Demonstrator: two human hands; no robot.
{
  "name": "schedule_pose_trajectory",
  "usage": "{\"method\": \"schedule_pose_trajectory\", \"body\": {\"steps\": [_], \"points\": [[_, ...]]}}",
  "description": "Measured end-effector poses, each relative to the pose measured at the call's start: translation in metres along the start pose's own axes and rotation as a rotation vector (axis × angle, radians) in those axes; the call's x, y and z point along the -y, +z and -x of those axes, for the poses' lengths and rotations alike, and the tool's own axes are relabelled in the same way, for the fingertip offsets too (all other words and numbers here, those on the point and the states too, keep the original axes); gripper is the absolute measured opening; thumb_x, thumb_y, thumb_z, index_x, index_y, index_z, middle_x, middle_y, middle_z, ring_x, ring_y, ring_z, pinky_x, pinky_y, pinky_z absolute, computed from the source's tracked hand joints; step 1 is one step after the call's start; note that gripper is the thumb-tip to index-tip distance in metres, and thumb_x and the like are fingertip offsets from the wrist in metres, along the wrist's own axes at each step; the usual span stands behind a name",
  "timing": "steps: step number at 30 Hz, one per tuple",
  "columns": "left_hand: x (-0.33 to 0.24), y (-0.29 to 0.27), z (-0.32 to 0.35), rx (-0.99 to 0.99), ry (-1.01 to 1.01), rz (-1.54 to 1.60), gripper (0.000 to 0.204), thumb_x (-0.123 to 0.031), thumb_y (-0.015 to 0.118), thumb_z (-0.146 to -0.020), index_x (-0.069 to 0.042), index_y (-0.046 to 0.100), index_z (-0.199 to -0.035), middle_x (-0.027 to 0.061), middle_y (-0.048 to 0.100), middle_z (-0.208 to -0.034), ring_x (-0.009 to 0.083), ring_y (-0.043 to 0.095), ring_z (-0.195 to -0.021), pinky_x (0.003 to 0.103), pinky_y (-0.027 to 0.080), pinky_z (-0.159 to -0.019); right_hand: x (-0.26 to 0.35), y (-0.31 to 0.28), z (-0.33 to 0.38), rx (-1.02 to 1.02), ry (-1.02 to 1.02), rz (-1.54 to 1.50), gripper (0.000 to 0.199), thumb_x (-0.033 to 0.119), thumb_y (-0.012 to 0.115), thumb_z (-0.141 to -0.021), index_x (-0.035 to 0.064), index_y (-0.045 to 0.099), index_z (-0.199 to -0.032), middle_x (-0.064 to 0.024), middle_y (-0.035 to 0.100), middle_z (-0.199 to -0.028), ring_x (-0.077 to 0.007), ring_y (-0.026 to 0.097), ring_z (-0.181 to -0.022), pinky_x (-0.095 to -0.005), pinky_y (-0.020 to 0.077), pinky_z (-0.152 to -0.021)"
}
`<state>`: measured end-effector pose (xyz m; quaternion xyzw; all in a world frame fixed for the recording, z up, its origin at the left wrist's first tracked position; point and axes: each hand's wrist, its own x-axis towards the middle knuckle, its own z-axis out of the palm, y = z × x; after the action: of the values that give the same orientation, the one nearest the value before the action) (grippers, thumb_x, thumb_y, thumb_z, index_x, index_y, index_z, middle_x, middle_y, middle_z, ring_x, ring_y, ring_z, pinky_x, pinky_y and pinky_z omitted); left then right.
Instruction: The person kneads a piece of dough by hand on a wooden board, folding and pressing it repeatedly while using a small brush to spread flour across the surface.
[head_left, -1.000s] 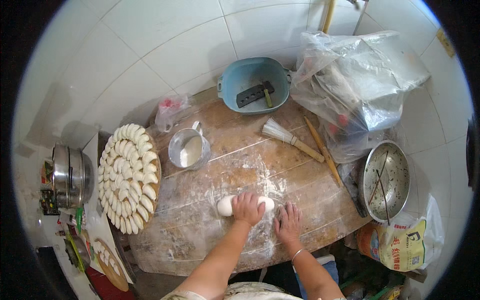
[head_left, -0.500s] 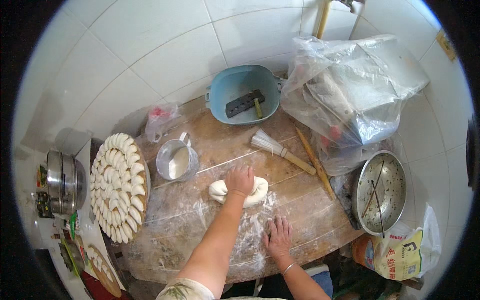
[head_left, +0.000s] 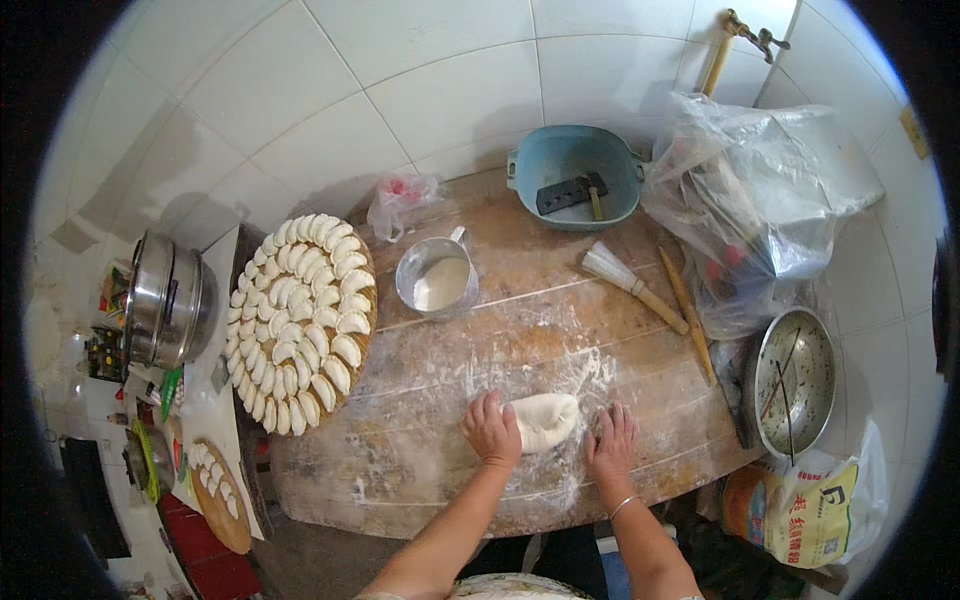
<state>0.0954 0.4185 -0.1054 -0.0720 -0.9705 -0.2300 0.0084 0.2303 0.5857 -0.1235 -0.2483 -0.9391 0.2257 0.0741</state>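
A smooth, pale lump of dough (head_left: 545,421) lies on the floured wooden board (head_left: 420,365), oval with a fold at its right end. My left hand (head_left: 492,430) rests against the dough's left end, its fingers stretched out on the board side and its thumb partly hidden. To the right of the dough, and apart from it, my right hand (head_left: 612,440) lies flat with fingers spread. Loose white flour (head_left: 590,370) is scattered behind and around the dough.
A round tray of dumplings (head_left: 300,325) stands at left, beside a metal cup of flour (head_left: 438,280). Behind are a blue basin (head_left: 575,140), a whisk brush (head_left: 640,290) and a rolling pin (head_left: 688,315). A metal bowl with chopsticks (head_left: 795,385) sits at right.
My left hand has moved from on top of the dough to its left end. The dough has gone from a pressed, two-lobed shape to a rounder oval. The whole view has shifted.
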Motion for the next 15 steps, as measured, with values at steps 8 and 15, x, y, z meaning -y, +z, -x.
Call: {"method": "schedule_pose_trajectory", "body": {"steps": [8, 15], "points": [[-0.029, 0.036, -0.104, 0.05, 0.119, -0.212, 0.072, -0.046, 0.06, -0.083, -0.014, 0.039, -0.143, 0.0151, 0.035, -0.148, 0.0341, 0.029, -0.138, 0.052, 0.019, -0.11, -0.001, 0.0, 0.009, 0.106, 0.051, 0.045, 0.051, 0.029, 0.063, -0.082, 0.0068, 0.051, -0.126, -0.0212, 0.041, -0.142, -0.0417, 0.035, -0.131, -0.0573, 0.0242, -0.108], [-0.04, 0.055, -0.161, -0.03, 0.212, -0.094, 0.067, -0.048, 0.064, -0.079, -0.013, 0.05, -0.134, 0.0148, 0.046, -0.138, 0.0341, 0.038, -0.131, 0.051, 0.025, -0.107, -0.004, 0.002, 0.008, 0.055, 0.034, 0.015, 0.053, 0.032, 0.063, -0.083, 0.0083, 0.051, -0.129, -0.0212, 0.043, -0.14, -0.0409, 0.038, -0.129, -0.0572, 0.0261, -0.106]]}}
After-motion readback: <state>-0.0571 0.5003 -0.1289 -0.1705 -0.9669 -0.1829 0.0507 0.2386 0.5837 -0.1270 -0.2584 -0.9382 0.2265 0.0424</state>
